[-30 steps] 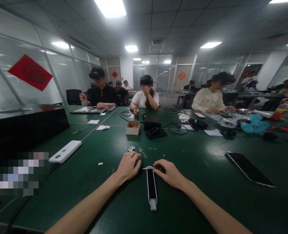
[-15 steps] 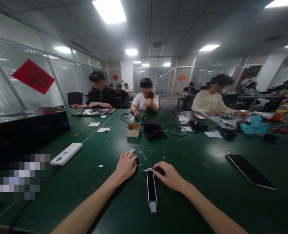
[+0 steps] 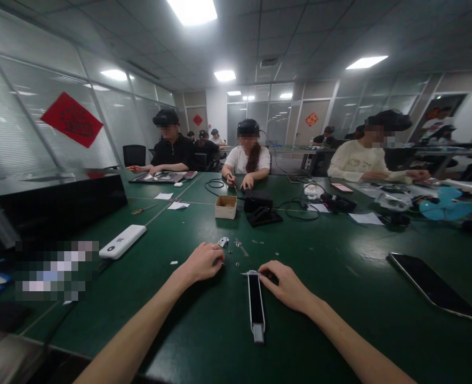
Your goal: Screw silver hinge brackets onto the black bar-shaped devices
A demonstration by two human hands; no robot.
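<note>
A long narrow black device with a silver frame (image 3: 255, 304) lies lengthways on the green table (image 3: 332, 298) in front of me. My right hand (image 3: 286, 285) rests at its far end, fingers curled and touching the top of the device. My left hand (image 3: 204, 261) lies knuckles up just left of it, fingers curled under near some small metal parts (image 3: 236, 246) and a little silver bracket (image 3: 222, 241). Whether the left fingers hold anything is hidden.
A white power bank (image 3: 122, 241) lies at left, a black monitor (image 3: 60, 200) behind it. A dark tablet (image 3: 436, 285) lies at right. A small cardboard box (image 3: 225, 207), black charger and cables (image 3: 263, 210) sit mid-table. Three people sit opposite; a blue fan (image 3: 446, 202) stands far right.
My left hand has drawn back and curled its fingers, uncovering the small metal parts. My head turned slightly, shifting the scene right. The right hand stays at the device's end.
</note>
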